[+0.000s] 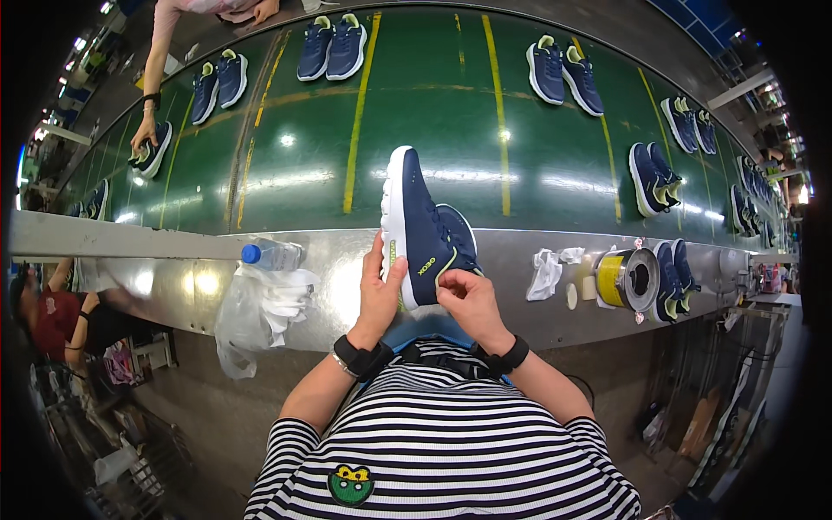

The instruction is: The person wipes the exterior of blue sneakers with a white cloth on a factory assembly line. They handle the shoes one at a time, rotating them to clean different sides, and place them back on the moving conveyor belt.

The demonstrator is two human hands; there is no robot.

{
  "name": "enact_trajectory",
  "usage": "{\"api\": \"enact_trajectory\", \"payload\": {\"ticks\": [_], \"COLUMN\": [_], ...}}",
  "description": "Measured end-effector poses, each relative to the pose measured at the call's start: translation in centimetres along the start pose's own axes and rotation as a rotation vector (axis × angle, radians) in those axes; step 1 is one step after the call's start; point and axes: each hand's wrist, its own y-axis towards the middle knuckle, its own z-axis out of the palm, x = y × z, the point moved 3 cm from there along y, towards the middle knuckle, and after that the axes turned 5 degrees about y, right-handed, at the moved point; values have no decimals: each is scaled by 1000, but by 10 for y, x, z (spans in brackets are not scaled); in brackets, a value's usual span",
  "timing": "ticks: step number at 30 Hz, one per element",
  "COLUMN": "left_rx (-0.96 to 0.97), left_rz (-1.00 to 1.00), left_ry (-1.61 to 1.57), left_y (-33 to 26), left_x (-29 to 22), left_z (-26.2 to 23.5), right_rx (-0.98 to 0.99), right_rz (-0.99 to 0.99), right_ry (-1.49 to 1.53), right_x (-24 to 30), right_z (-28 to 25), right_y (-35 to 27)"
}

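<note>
A navy sneaker [422,221] with a white sole and lime lining is held up in front of me, toe pointing away and turned on its side. My left hand [379,290] grips it by the sole near the heel. At the collar, my right hand [471,299] pinches the lime-edged rim between thumb and fingers. Another navy shoe [459,230] shows partly behind it; most of that one is hidden.
A green conveyor belt [433,113] with yellow lines carries several pairs of navy sneakers [332,48]. On the metal ledge [520,321] lie a bottle [276,254], a plastic bag [243,316], crumpled paper [546,273] and a yellow-labelled can [626,279]. A co-worker's hand [146,134] touches a shoe at far left.
</note>
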Motion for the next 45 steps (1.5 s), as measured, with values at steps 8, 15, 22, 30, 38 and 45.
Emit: {"api": "enact_trajectory", "payload": {"ticks": [8, 15, 22, 30, 38, 45], "left_rx": [4, -22, -28, 124, 435, 1036], "left_rz": [-9, -110, -182, -423, -482, -648], "left_ry": [8, -38, -40, -181, 12, 300], "left_y": [-2, 0, -1, -3, 2, 0], "left_x": [1, 4, 2, -21, -67, -95], "left_z": [0, -4, 0, -23, -26, -4], "right_rx": [-1, -21, 18, -819, -875, -624], "right_rz": [68, 18, 3, 3, 170, -51], "right_ry": [-9, 57, 69, -615, -825, -148], "right_x": [13, 6, 1, -66, -127, -83], "right_z": [3, 6, -12, -220, -254, -232], "right_y": [-1, -2, -5, -57, -41, -39]}}
